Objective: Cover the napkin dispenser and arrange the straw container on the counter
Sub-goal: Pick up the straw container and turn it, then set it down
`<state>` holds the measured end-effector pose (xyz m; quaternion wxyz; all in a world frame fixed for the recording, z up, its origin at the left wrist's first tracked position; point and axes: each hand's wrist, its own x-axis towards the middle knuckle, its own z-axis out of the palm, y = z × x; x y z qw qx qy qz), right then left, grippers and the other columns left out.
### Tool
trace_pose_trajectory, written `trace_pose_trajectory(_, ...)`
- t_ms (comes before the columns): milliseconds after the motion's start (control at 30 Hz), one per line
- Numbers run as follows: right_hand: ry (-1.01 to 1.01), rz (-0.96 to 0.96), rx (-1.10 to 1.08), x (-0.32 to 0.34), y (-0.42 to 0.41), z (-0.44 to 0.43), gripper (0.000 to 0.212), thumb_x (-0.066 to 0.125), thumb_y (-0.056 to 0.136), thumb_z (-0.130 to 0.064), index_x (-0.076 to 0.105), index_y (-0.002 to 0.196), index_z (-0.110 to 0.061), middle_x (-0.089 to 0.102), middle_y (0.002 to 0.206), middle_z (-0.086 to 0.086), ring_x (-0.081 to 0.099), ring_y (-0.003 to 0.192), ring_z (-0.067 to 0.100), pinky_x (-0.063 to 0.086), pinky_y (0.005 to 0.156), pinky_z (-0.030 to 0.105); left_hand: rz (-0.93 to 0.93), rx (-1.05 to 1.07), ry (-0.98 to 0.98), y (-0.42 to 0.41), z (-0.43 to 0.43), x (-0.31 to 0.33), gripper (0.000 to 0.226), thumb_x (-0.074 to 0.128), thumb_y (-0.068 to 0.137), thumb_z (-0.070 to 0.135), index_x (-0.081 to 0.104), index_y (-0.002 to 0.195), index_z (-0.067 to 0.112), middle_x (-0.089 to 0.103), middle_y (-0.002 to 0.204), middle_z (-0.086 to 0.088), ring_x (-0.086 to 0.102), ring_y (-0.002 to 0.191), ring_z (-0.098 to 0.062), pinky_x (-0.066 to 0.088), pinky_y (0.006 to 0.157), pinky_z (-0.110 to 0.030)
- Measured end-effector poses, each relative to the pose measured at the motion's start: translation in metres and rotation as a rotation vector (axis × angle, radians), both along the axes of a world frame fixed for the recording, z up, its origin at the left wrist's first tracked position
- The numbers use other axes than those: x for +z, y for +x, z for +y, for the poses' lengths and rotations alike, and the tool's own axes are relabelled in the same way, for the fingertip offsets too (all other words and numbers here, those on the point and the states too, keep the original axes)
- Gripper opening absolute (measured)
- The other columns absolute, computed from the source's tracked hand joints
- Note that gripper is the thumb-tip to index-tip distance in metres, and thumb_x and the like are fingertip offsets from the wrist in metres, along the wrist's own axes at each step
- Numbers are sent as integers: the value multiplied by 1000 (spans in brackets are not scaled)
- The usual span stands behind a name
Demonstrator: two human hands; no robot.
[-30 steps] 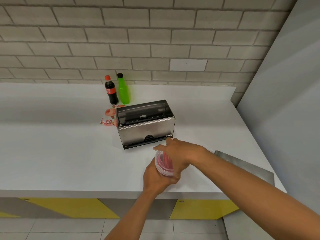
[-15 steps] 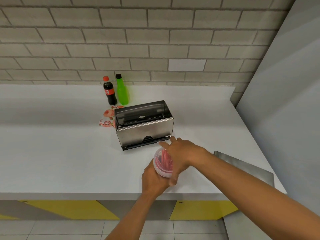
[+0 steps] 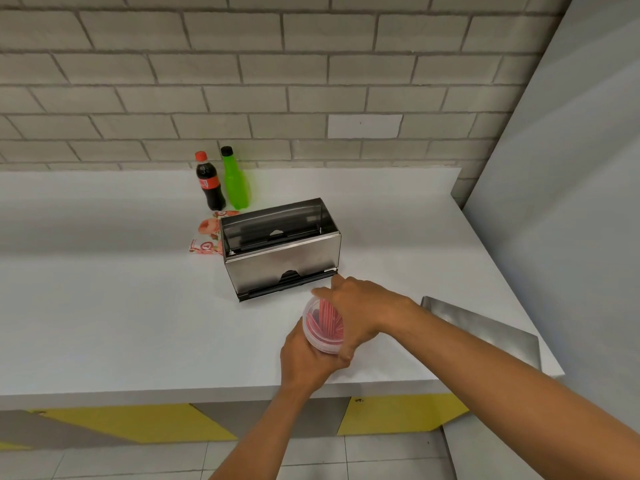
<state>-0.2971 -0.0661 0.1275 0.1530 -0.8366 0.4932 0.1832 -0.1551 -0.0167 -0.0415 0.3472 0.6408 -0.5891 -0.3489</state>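
Observation:
A clear round straw container (image 3: 320,325) with red straws inside is held over the white counter (image 3: 121,306), near its front edge. My left hand (image 3: 304,358) grips it from below. My right hand (image 3: 360,310) wraps over its top and right side. Just behind stands the steel napkin dispenser (image 3: 280,261), its top open and its inside dark. A flat steel plate (image 3: 485,327) lies at the counter's right end; I cannot tell whether it is the dispenser's cover.
A cola bottle (image 3: 208,181) and a green bottle (image 3: 235,180) stand near the brick wall. Red and white sachets (image 3: 207,237) lie left of the dispenser. A grey panel (image 3: 561,202) bounds the counter on the right.
Both hands have stayed on the straw container. My right hand's fingers shifted over its top, spreading and then closing again.

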Motion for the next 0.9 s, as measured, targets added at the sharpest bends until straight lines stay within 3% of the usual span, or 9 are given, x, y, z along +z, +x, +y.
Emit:
trace_pose_trajectory(167, -66, -26, 15, 1, 2, -3, 114, 94, 55, -61, 45, 152, -24, 55, 134, 7, 59, 117, 26, 46, 78, 31, 18, 6, 20, -1, 0, -3, 88, 96, 39, 60, 60, 118, 42, 71, 97, 21, 70, 84, 2, 52, 61, -5)
trace_pose_trajectory(300, -87, -31, 14, -1, 2, -2, 106, 93, 53, -62, 53, 142, -21, 58, 125, 7, 52, 97, 19, 43, 72, 31, 27, 12, 16, -1, 1, -5, 89, 95, 40, 61, 61, 119, 40, 72, 98, 20, 71, 85, -1, 52, 62, -5)
trace_pose_trajectory(433, -78, -72, -22, -6, -3, 2, 114, 93, 56, -59, 44, 152, -20, 53, 135, 9, 59, 117, 27, 46, 77, 32, 31, 4, 2, 0, 1, -4, 88, 95, 42, 61, 60, 120, 41, 72, 97, 20, 71, 85, -1, 52, 61, -4)
trace_pose_trajectory(533, -62, -121, -59, -11, -8, 7, 124, 93, 58, -54, 31, 160, -20, 47, 143, 10, 55, 125, 29, 54, 88, 36, 41, -8, -7, 0, 3, -2, 90, 94, 42, 62, 58, 122, 42, 71, 100, 20, 71, 87, -2, 53, 61, -6)
trace_pose_trajectory(633, -55, -141, -75, -15, -13, 11, 137, 93, 59, -54, 16, 166, -19, 38, 156, 11, 45, 137, 30, 51, 103, 41, 68, -37, -30, 1, 7, 1, 86, 95, 44, 62, 53, 118, 52, 71, 104, 22, 71, 94, -4, 56, 69, -13)
trace_pose_trajectory(733, -19, -177, -110, -16, -26, 13, 148, 94, 55, -61, 6, 168, -26, 29, 166, 8, 34, 147, 29, 43, 113, 44, 92, -103, -66, 5, 10, 13, 104, 103, 42, 59, 45, 129, 59, 68, 117, 25, 67, 107, 1, 57, 79, -16)
trace_pose_trajectory(867, -1, -248, -222, -13, -61, 8, 153, 96, 46, -67, 8, 167, -34, 36, 160, 3, 38, 145, 26, 43, 111, 42, 102, -126, -65, 20, 19, 36, 152, 105, 33, 63, 22, 158, 48, 45, 146, 38, 48, 134, 9, 46, 100, -21)
trace_pose_trajectory(900, 2, -250, -247, -13, -71, 7, 153, 96, 45, -68, 7, 166, -36, 36, 160, 2, 38, 145, 26, 43, 111, 42, 91, -119, -69, 23, 21, 44, 155, 104, 32, 65, 18, 160, 49, 42, 152, 32, 44, 139, 7, 43, 105, -25)
